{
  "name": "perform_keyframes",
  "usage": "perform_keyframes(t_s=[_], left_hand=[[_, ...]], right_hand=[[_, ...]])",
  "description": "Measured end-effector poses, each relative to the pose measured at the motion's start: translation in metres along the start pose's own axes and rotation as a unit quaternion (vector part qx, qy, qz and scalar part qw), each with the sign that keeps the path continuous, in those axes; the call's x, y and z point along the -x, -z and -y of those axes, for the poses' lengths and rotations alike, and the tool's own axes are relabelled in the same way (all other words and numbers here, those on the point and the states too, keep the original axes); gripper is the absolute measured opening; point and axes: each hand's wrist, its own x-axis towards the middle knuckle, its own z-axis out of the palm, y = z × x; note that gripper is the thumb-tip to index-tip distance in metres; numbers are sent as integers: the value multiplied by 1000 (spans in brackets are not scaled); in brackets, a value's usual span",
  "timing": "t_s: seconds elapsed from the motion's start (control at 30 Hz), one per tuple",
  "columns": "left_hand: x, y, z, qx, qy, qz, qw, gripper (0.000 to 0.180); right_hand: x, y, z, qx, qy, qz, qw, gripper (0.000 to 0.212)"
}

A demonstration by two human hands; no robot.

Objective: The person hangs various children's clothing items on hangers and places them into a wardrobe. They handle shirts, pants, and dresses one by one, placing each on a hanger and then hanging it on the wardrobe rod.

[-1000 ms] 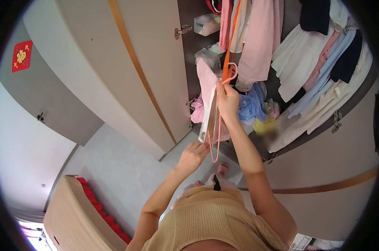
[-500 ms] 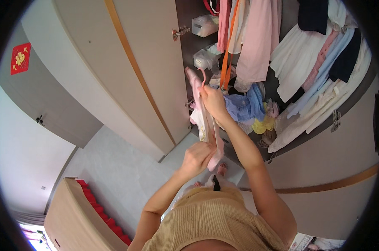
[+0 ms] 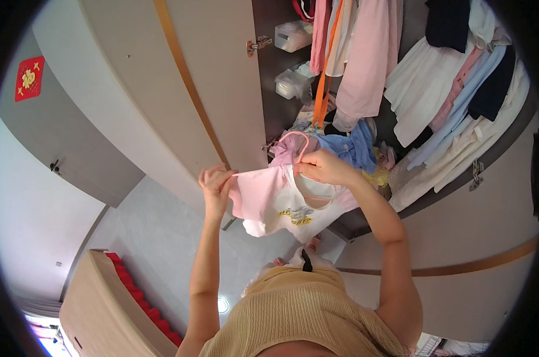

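Head view is showing the left hand point(image 3: 216, 180) pinching one end of a pink-and-white T-shirt point(image 3: 260, 193) at its pink sleeve, while the right hand point(image 3: 324, 166) is gripping the neckline together with the neck of a pink hanger point(image 3: 303, 138). Between the two hands, the shirt's shoulder edge is running as a nearly level line from left to right, and its printed front is drooping toward the person. The hanger's hook is curving up and to the left from the right hand, which is sitting nearer to it; part of the lower bar is showing through the neck opening. Beyond the hands, an open wardrobe point(image 3: 271, 113) is holding hanging clothes, among them a long pink garment point(image 3: 367, 71) and a white skirt-like garment point(image 3: 418, 86). Below these, a blue garment point(image 3: 359, 143) is lying in a crumpled pile. Along the wardrobe's left side, a translucent plastic bin point(image 3: 293, 35) is standing above a clear plastic bag point(image 3: 292, 84); the contents of both are too indistinct to tell.
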Motion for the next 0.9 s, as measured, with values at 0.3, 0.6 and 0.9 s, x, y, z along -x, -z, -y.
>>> perform_keyframes(t_s=[0.3, 0.6, 0.9], left_hand=[[2, -12, 13, 180, 139, -46, 973, 13], [3, -119, 8, 186, 220, 42, 957, 18], [-20, -327, -85, 229, 52, 243, 941, 21]], right_hand=[[54, 36, -4, 42, -61, -77, 994, 20], [99, 13, -67, 54, -67, -214, 973, 20], [171, 27, -143, 75, -233, -463, 852, 19]])
